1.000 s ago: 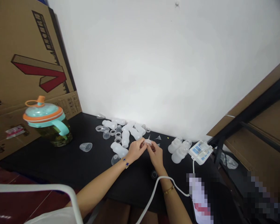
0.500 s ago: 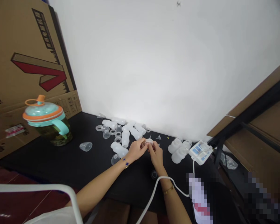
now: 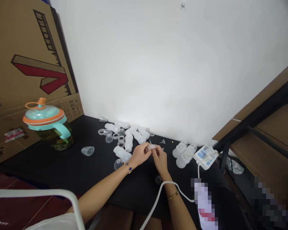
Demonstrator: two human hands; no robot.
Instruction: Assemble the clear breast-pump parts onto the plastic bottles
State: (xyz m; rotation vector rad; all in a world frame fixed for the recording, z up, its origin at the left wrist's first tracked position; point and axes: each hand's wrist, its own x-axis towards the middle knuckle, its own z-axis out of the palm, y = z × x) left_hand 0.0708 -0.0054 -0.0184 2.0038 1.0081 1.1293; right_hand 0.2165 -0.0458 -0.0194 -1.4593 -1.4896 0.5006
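While we pinch a small translucent white plastic ring [image 3: 151,147] between the closed fingers of our left hand [image 3: 140,154] and right hand [image 3: 160,158], its narrow band runs roughly level, left to right across our view, above the black tabletop [image 3: 62,166]. Just beyond lie frosted white plastic bottles [image 3: 129,142] on their sides, empty as far as we can tell, with clear collars and small funnels among them. A clear plastic cup [image 3: 87,151] lies tipped over to our left. Farther left stands a wide glass jar [image 3: 60,139] under a teal-and-orange lid [image 3: 44,115], holding dark olive-brown contents we cannot identify. To the right, two more frosted bottles [image 3: 182,158] lie beside a white electric unit [image 3: 205,156].
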